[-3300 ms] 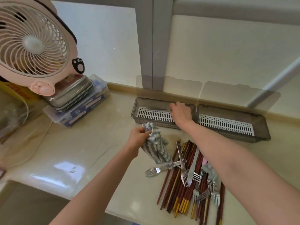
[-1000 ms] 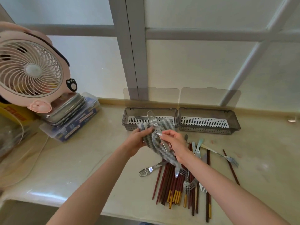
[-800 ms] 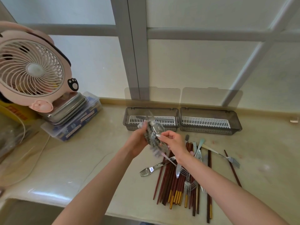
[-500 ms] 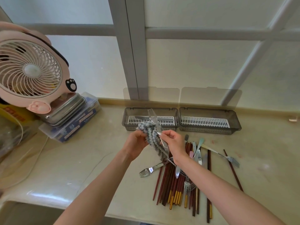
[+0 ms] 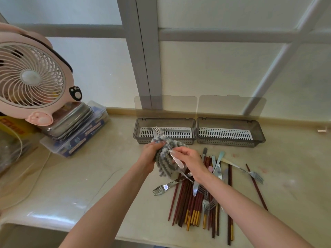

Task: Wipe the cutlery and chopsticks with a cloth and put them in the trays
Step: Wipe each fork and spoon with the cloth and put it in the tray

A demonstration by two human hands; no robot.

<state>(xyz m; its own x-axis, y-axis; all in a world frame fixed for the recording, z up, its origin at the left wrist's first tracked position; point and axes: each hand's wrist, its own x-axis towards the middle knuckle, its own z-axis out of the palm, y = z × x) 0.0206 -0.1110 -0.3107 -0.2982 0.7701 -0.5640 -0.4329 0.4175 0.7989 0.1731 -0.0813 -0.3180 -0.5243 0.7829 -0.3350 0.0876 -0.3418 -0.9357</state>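
Note:
My left hand (image 5: 149, 154) grips a grey-and-white striped cloth (image 5: 165, 161), wrapped around a metal fork (image 5: 157, 130) whose tines stick out above it. My right hand (image 5: 189, 158) pinches that fork's handle below the cloth. Both hands hover in front of the left grey tray (image 5: 138, 128), where one piece of cutlery (image 5: 176, 130) lies on the white grid. The right tray (image 5: 258, 129) holds nothing. A pile of dark wooden chopsticks (image 5: 186, 203) mixed with forks and knives lies on the counter under my right wrist; one fork (image 5: 163, 187) sticks out to the left.
A pink fan (image 5: 30, 81) stands at the left on a metal box (image 5: 71, 120) and a plastic container (image 5: 84, 138). A lone fork (image 5: 250, 173) and chopstick (image 5: 256, 187) lie at the right. The trays' lids lean against the window. The counter edge runs below.
The fork has gone from the pile into my hands. Over the last second the cloth has slid up and down the fork as my hands rub it. The hands stay in front of the left tray.

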